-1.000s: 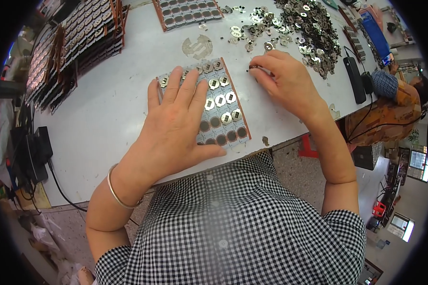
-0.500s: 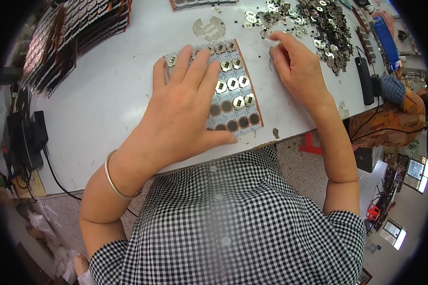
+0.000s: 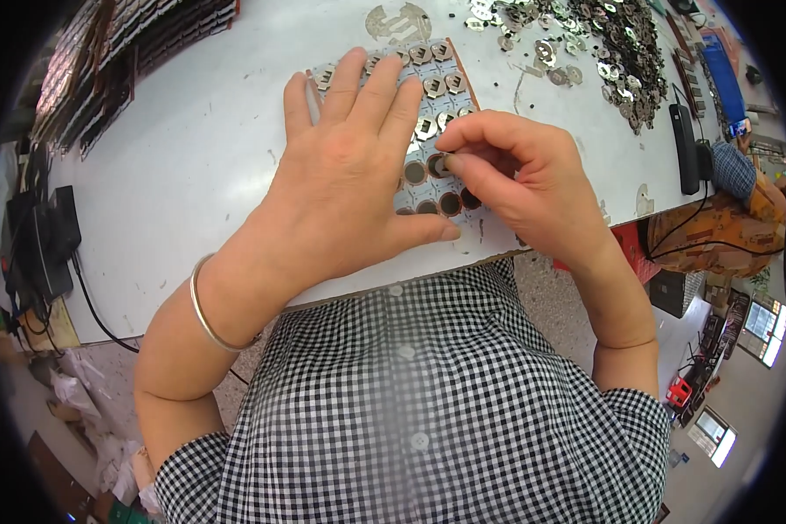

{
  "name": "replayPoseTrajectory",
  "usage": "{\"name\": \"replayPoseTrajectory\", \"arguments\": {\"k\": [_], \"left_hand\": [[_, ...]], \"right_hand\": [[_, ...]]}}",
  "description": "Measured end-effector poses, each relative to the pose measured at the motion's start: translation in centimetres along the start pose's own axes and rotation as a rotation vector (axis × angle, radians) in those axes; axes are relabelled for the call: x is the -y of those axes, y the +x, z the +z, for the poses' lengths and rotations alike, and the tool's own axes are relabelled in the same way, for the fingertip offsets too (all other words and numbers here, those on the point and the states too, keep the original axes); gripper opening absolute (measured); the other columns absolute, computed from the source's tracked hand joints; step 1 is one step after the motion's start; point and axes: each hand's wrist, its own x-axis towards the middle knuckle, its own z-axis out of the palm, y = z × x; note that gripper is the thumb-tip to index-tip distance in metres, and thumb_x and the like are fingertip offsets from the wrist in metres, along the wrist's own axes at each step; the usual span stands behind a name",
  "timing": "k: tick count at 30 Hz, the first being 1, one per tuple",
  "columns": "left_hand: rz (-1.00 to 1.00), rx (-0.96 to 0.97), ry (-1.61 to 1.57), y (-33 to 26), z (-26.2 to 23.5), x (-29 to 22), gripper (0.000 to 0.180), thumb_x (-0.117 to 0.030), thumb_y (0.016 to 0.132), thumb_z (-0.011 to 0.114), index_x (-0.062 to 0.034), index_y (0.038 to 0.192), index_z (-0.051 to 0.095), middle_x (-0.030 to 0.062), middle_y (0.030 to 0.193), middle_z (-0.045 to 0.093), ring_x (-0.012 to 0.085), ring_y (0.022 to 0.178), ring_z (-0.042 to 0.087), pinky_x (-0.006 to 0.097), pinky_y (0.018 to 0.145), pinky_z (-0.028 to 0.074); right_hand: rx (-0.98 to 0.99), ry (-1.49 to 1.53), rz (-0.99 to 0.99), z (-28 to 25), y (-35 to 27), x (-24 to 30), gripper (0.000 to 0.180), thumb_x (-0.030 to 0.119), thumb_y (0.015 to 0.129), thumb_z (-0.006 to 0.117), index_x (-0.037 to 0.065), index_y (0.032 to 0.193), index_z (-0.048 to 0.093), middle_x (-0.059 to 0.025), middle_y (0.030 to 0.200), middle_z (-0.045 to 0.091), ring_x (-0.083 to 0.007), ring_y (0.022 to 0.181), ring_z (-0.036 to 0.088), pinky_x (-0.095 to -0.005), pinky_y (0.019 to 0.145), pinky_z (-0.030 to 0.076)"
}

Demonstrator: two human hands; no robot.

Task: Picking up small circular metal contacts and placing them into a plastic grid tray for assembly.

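Step in hand: by the look of it, seating one small round metal part (image 3: 441, 162) into an empty hole of the perforated tray (image 3: 428, 131) that lies flat on the white worktop (image 3: 192, 166).
Next move calls for: I judge that the part must sit square over the dark hole just under the fingertips and be pressed level, while the other hand keeps the tray from sliding.
Right hand (image 3: 520, 188): curled, thumb and forefinger pinched together on the small part; the remaining fingers are folded in above the tray's near right corner.
Left hand (image 3: 349, 188): spread wide and flat, palm down on the tray's left half, thumb stretched along the near edge; it grips nothing and only presses.
Tray: directly under both hands; the rows beyond the fingertips carry bright metal pieces, the rows nearest the right fingertips show dark, unfilled holes.
Loose parts pile (image 3: 603, 44): well beyond the right hand, scattered across the far right of the worktop.
Black bar-shaped device (image 3: 683, 148): to the right of the right hand, near the worktop's edge.
Stacked trays (image 3: 131, 44): far beyond the left hand, at the worktop's far left.
Bangle (image 3: 203, 306): on the left wrist.
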Motion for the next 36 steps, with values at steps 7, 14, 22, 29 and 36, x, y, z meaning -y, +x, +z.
{"name": "replayPoseTrajectory", "arguments": {"k": [7,14,22,29,36], "left_hand": [[-0.001,-0.022,-0.016,-0.1,0.3,0.1,0.110,-0.065,0.067,0.083,0.0090,0.142,0.050,0.0271,0.151,0.046,0.0466,0.145,0.036,0.065,0.115,0.025],[0.014,-0.052,-0.003,-0.1,0.5,0.1,0.108,-0.066,0.068,0.083,0.0092,0.140,0.052,0.0265,0.148,0.048,0.0457,0.143,0.039,0.063,0.114,0.026],[0.009,-0.045,0.006,-0.1,0.5,0.1,0.109,-0.068,0.068,0.081,0.0085,0.140,0.051,0.0261,0.149,0.048,0.0455,0.143,0.039,0.065,0.113,0.027],[0.009,-0.052,0.006,-0.2,0.6,0.1,0.109,-0.069,0.068,0.081,0.0082,0.140,0.052,0.0259,0.149,0.048,0.0453,0.144,0.038,0.065,0.112,0.028],[0.010,-0.067,0.000,-0.1,0.7,0.1,0.109,-0.067,0.067,0.082,0.0092,0.139,0.052,0.0259,0.147,0.049,0.0442,0.143,0.039,0.064,0.113,0.028]], "right_hand": [[-0.097,-0.300,-0.266,1.3,0.2,-0.8,0.015,-0.003,0.095,0.066,-0.001,0.110,0.071,-0.0013,0.090,0.070,-0.0043,0.073,0.063,-0.0213,0.065,0.053],[-0.158,-0.110,-0.144,2.5,-0.5,-1.1,0.017,-0.005,0.095,0.066,-0.002,0.111,0.070,-0.0009,0.089,0.069,-0.0039,0.073,0.061,-0.0206,0.063,0.051],[-0.339,-0.470,-0.362,2.5,-0.5,-2.7,0.020,0.006,0.081,0.078,0.007,0.101,0.073,-0.0047,0.093,0.069,-0.0243,0.084,0.064,-0.0344,0.072,0.054],[-0.320,-0.469,-0.448,2.5,-0.9,-2.2,0.028,-0.003,0.083,0.077,0.004,0.110,0.074,-0.0089,0.104,0.068,-0.0212,0.088,0.063,-0.0319,0.073,0.053],[-0.249,-0.446,-0.437,2.4,-0.7,-2.0,0.032,-0.006,0.082,0.077,0.005,0.112,0.074,-0.0085,0.103,0.073,-0.0180,0.084,0.066,-0.0278,0.067,0.054]]}}
